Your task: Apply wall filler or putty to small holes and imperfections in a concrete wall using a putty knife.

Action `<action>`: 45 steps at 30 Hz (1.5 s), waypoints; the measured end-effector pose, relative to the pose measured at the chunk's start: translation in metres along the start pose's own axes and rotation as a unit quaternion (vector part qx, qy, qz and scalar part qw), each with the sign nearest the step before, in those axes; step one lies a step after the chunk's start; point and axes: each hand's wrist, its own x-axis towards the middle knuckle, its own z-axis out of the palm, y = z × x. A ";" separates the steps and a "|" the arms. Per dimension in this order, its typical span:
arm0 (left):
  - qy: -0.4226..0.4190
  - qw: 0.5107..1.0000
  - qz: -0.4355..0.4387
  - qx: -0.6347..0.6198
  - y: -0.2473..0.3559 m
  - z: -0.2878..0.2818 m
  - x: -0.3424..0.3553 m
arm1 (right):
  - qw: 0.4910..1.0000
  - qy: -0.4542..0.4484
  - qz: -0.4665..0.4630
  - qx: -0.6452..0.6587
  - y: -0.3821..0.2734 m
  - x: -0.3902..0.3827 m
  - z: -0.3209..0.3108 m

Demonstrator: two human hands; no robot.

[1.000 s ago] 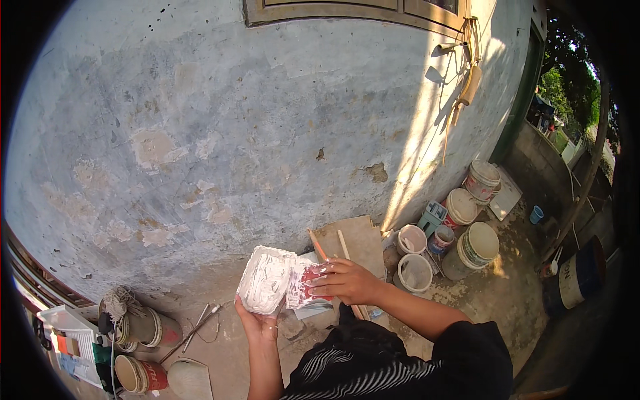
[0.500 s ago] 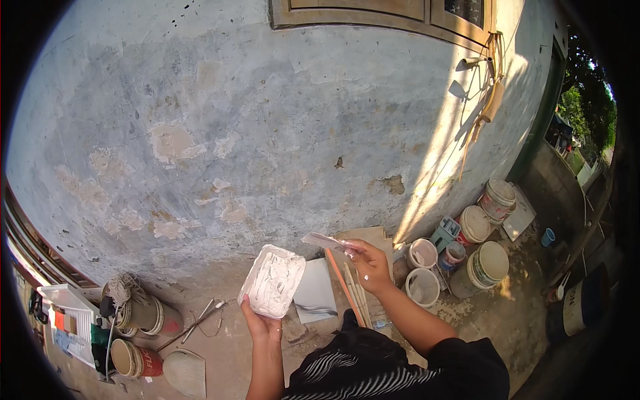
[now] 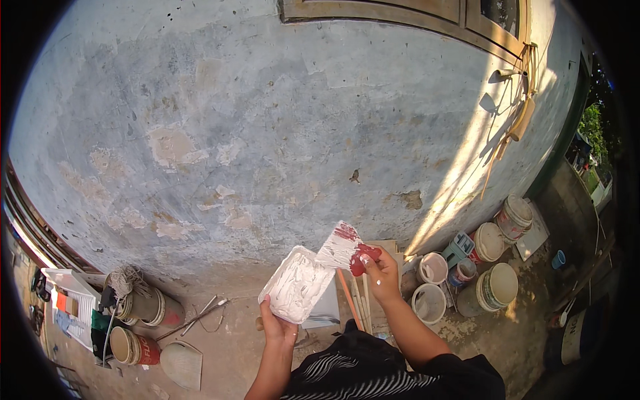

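Note:
A shallow white tray [image 3: 297, 283] of thick white paste rests tilted in my left hand [image 3: 276, 320], with the thumb along its side and the other fingers beneath. My right hand [image 3: 379, 277] grips a red scraper [image 3: 340, 245] by its handle end. Its flat blade, mostly coated in white paste, is raised above the tray's upper right corner, in front of the patched, pale blue-grey wall [image 3: 287, 147]. White smears show on the right hand's fingers.
Several buckets [image 3: 499, 288] line the wall's foot at right, more [image 3: 128, 343] at left beside a white plastic tray [image 3: 73, 312]. Poles [image 3: 360, 300] and boards lie below my hands. A wooden window [image 3: 433, 13] and hanging cables [image 3: 523, 113] are on the wall; a dark drum [image 3: 572, 333] stands far right.
The scraper was at the tray, then lifted edge-on; now its blade stands raised, facing me, pointing up-left. My left hand and tray have shifted right, and the view has turned slightly.

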 end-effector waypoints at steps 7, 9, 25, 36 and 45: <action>0.007 1.000 -0.003 0.012 -0.018 0.026 0.050 | 0.976 0.062 0.079 0.196 0.012 0.047 -0.049; -0.001 1.000 -0.004 0.011 -0.022 0.035 0.062 | 0.972 0.062 0.151 0.170 0.018 0.061 -0.057; 0.011 0.998 0.026 0.053 -0.056 0.067 0.105 | 0.957 0.015 0.229 0.178 0.084 0.149 -0.085; 0.005 0.999 0.030 0.029 -0.033 0.050 0.127 | 0.985 0.104 -0.079 -0.111 0.010 0.189 -0.138; 0.010 0.998 0.066 0.007 -0.022 0.048 0.137 | 0.884 0.021 -0.300 -0.358 0.030 0.244 -0.105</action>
